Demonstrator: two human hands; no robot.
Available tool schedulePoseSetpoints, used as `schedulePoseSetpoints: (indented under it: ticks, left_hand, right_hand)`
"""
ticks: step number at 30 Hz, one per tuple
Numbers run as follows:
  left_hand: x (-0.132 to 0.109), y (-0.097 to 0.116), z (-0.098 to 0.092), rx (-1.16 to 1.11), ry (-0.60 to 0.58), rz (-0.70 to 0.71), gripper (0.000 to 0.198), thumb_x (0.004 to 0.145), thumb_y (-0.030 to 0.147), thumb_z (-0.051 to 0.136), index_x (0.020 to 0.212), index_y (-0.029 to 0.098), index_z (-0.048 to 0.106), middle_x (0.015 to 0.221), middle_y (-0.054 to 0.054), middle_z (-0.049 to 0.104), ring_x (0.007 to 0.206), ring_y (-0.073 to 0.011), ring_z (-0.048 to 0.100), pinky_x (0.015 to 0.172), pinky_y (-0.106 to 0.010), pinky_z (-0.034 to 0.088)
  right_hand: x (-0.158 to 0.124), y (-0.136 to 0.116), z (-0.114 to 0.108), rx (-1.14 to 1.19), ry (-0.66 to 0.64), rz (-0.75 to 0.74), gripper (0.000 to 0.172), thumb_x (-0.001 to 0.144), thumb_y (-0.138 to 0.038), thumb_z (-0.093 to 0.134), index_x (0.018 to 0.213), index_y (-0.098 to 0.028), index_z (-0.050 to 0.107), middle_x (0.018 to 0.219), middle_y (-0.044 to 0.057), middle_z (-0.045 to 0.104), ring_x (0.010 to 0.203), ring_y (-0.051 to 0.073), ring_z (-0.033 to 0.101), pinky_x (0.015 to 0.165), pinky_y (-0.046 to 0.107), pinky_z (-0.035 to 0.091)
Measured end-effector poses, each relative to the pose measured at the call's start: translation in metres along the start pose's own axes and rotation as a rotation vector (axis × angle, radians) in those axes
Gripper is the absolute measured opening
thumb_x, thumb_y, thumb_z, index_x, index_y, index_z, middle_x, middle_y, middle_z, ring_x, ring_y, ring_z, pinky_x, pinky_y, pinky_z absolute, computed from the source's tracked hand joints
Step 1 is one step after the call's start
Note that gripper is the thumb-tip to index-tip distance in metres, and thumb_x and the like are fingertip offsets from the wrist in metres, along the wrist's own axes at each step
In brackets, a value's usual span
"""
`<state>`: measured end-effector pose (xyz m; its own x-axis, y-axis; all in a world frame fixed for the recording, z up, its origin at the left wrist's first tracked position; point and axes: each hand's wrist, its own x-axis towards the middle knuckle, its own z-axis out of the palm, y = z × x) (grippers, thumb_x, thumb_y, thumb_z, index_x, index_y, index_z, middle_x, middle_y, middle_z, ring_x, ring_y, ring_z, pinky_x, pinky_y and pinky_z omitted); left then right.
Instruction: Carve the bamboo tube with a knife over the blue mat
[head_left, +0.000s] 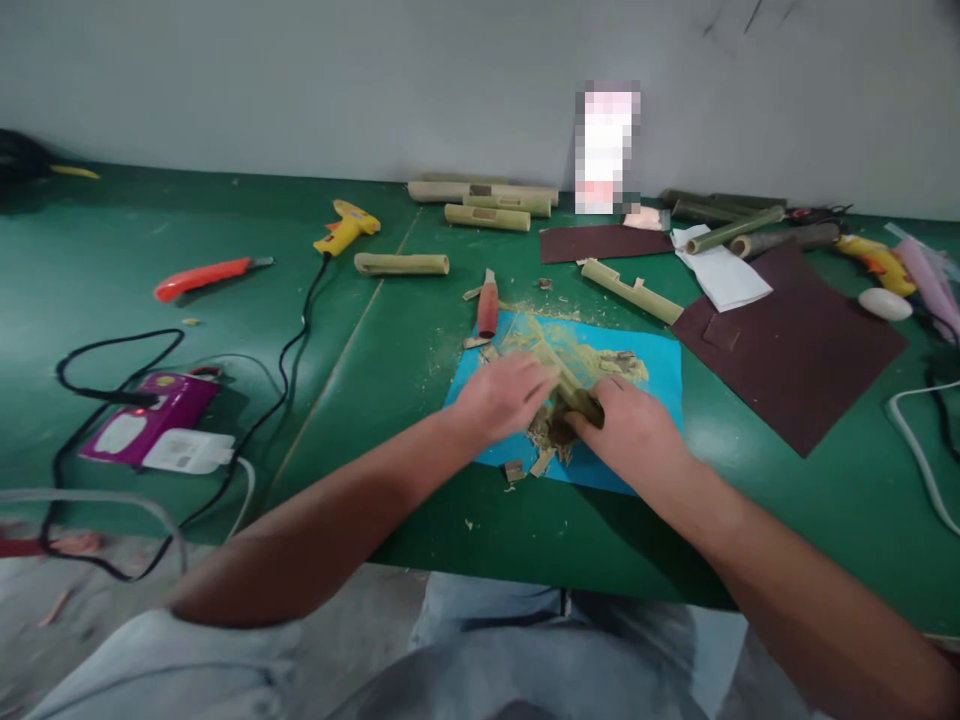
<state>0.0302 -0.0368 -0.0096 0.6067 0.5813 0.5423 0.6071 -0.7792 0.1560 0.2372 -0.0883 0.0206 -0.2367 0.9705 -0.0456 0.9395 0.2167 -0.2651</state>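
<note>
Over a blue sheet point(660, 380) on the table, my right hand point(637, 425) grips the near end of a bamboo tube point(571, 388), which slants away from me. My left hand point(510, 395) is closed, its fingertips pinched together against the tube's left side. What lies between those fingers, if anything, is hidden. Bamboo shavings point(622, 362) and chips are scattered on the sheet around the tube. Just beyond my left hand lies a red-handled chisel-like tool point(488, 308), its blade pointing away.
Notched bamboo pieces point(487, 217) lie along the back, another point(634, 292) at right beside brown sandpaper point(795, 350). A yellow glue gun point(349, 228), a red utility knife point(206, 278) and a purple power strip point(154, 415) with looping cords occupy the left. A blurred-out bright upright rectangle point(606, 150) stands at the wall.
</note>
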Motion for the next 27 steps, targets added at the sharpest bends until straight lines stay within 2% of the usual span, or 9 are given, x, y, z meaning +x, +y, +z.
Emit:
schedulePoseSetpoints:
  ticks: [3,7,11,15,18,22,27]
  left_hand:
    - [0.0002,0.0004,-0.0006,0.033,0.045,-0.01,0.031,0.106,0.026,0.046,0.09,0.014,0.07,0.079,-0.006,0.067,0.078,-0.0183,0.065,0.07,-0.031,0.053]
    - [0.0004,0.0004,-0.0011,-0.049,-0.049,0.013,0.029,0.107,0.027,0.046,0.102,0.016,0.071,0.084,-0.005,0.07,0.081,-0.0172,0.067,0.072,-0.03,0.054]
    - [0.0004,-0.007,-0.0013,0.018,0.042,-0.053,0.028,0.106,0.029,0.048,0.095,0.016,0.071,0.081,-0.006,0.069,0.08,-0.0187,0.066,0.073,-0.032,0.055]
    - [-0.0007,-0.0052,-0.0023,0.005,-0.012,0.034,0.029,0.106,0.027,0.046,0.095,0.015,0.07,0.081,-0.006,0.068,0.079,-0.0181,0.065,0.072,-0.031,0.054]
    - [-0.0011,-0.0016,-0.0035,0.025,0.015,-0.008,0.031,0.106,0.026,0.045,0.09,0.015,0.07,0.077,-0.005,0.066,0.076,-0.0177,0.063,0.07,-0.031,0.053]
    - [-0.0012,-0.0003,-0.0038,-0.026,-0.069,-0.004,0.029,0.107,0.027,0.045,0.104,0.015,0.071,0.084,-0.006,0.069,0.081,-0.0179,0.065,0.072,-0.031,0.054]
    - [0.001,0.001,-0.0042,0.011,-0.031,-0.051,0.03,0.107,0.028,0.046,0.099,0.014,0.072,0.082,-0.006,0.068,0.08,-0.018,0.065,0.072,-0.031,0.053]
  right_hand:
    - [0.0005,-0.0004,-0.001,0.014,-0.008,0.0,0.019,0.094,-0.037,0.063,0.093,-0.018,0.064,0.098,0.009,0.068,0.081,0.022,0.063,0.062,0.033,0.034]
    - [0.0007,-0.0008,-0.0015,0.019,-0.018,0.01,0.019,0.093,-0.037,0.064,0.092,-0.018,0.064,0.095,0.009,0.068,0.079,0.022,0.062,0.061,0.033,0.033]
    - [0.0001,-0.0003,-0.001,0.038,0.005,0.007,0.018,0.094,-0.037,0.062,0.09,-0.019,0.063,0.096,0.008,0.067,0.079,0.021,0.062,0.062,0.033,0.033]
    - [-0.0002,0.0,-0.0015,0.031,0.001,-0.004,0.019,0.093,-0.037,0.063,0.092,-0.019,0.063,0.095,0.008,0.067,0.079,0.021,0.061,0.062,0.033,0.034]
    - [-0.0006,0.0002,-0.0015,0.027,0.005,-0.004,0.018,0.094,-0.037,0.061,0.091,-0.019,0.063,0.097,0.008,0.067,0.08,0.021,0.062,0.062,0.033,0.034]
    - [-0.0007,0.0004,-0.0007,0.013,-0.002,-0.024,0.018,0.094,-0.036,0.062,0.091,-0.019,0.063,0.096,0.009,0.067,0.082,0.022,0.062,0.063,0.033,0.035]
    - [-0.0002,-0.0011,-0.0031,0.01,-0.022,0.008,0.019,0.095,-0.036,0.06,0.091,-0.018,0.064,0.096,0.009,0.068,0.079,0.021,0.062,0.061,0.033,0.033]
